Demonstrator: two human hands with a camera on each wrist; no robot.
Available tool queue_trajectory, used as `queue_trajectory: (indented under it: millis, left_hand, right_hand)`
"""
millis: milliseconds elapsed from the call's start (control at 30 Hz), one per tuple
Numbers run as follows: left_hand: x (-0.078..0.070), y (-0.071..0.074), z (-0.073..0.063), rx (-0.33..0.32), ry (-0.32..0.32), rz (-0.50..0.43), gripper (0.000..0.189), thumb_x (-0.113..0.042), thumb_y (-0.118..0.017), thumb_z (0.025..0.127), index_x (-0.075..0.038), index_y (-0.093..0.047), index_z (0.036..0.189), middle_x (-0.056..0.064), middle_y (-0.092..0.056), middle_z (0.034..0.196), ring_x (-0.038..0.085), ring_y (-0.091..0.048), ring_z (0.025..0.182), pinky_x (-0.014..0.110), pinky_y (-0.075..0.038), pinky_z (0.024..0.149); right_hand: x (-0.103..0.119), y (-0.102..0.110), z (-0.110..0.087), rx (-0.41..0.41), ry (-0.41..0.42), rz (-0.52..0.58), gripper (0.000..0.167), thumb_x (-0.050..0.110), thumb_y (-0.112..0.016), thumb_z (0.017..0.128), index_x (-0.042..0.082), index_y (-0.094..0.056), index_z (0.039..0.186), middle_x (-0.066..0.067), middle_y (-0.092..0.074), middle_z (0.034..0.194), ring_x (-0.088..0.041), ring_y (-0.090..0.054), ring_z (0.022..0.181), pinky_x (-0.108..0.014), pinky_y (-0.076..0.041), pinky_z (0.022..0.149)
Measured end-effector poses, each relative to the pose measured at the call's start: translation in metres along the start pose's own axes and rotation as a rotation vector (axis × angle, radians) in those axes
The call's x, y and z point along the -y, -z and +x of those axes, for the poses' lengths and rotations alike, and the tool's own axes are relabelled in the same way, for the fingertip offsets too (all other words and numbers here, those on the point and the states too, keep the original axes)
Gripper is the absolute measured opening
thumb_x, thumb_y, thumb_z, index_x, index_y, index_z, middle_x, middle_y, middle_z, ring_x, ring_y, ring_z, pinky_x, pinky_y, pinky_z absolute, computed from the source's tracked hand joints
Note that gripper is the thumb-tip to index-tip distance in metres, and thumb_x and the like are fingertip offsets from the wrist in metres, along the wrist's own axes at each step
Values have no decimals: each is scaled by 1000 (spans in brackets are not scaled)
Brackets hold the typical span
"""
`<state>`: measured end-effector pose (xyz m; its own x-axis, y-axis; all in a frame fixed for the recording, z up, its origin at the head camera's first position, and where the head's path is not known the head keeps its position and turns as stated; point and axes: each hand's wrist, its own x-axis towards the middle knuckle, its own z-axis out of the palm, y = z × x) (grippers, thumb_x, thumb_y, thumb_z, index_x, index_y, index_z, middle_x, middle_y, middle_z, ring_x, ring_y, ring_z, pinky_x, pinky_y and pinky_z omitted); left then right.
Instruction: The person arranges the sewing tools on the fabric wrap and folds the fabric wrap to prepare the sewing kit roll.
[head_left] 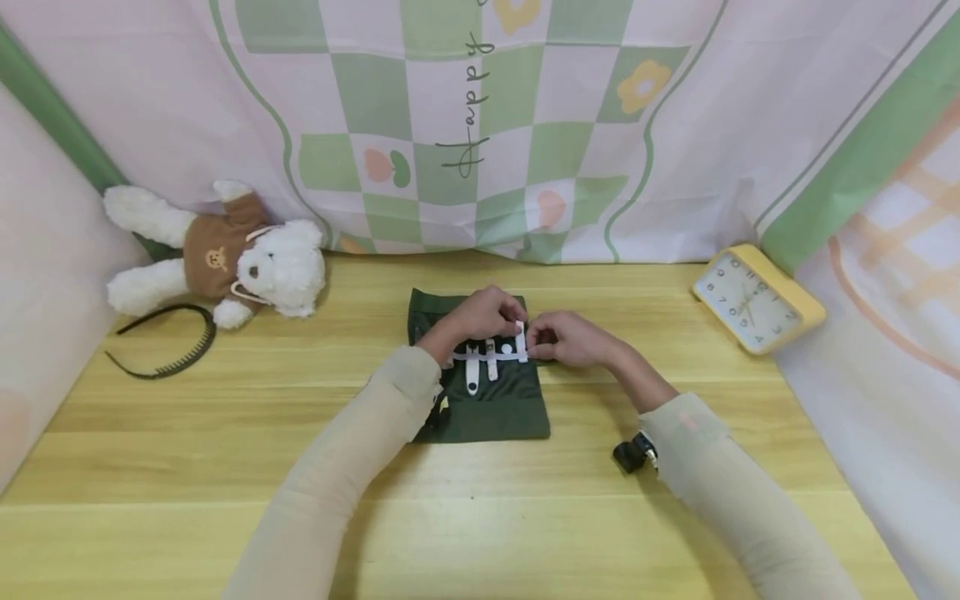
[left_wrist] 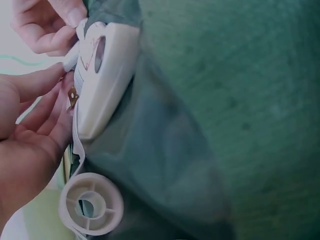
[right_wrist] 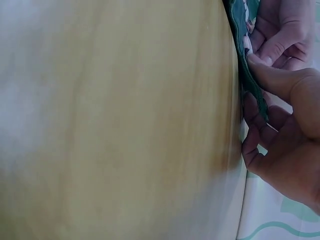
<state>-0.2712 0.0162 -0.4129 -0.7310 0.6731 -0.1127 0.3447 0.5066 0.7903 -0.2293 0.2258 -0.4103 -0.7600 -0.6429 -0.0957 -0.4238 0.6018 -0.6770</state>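
Green fabric case point(head_left: 495, 422): white tools point(head_left: 472, 377) held at white strap point(left_wrist: 76, 142).

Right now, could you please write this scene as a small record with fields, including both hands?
left hand: pinches a small white item
right hand: grips the edge of the green cloth
on the cloth: white band, white spool, long white piece
surface: wooden table
far left: plush toy, black headband
far right: yellow clock

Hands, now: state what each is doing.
Left hand: closed, pinching a small white item.
Right hand: closed, pinching the green cloth by its edge.
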Motion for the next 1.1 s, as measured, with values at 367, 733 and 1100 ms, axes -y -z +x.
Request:
queue_trajectory:
  millis: [367,733,1100]
  left_hand:
    - [-3,0,-1,65,-8,18,15,-6,-68,97,-4,-77,110,6,-72,103,18,-65,89,29,-53,78]
    - [-3,5,-4,123,-5,38,15,-10,-70,97,-5,-77,110,4,-73,101,17,-65,87,29,-53,75]
    - [-2,0,-4,124,-31,51,15,-9,-71,96,-5,-77,110,5,-73,99,17,-63,81,28,-51,71]
  right_hand:
    - [-1,3,3,-6,-28,9,8,3,-68,96,10,-68,92,-3,-64,87,-19,-55,77,-37,-47,73]
    - [3,4,5,-5,-46,28,6,5,-69,97,9,-68,93,-4,-65,86,-20,-55,76,-37,-47,71]
    - [-1,0,4,-16,-69,29,5,5,-69,96,7,-69,92,-3,-66,86,-18,-56,76,-35,-47,71]
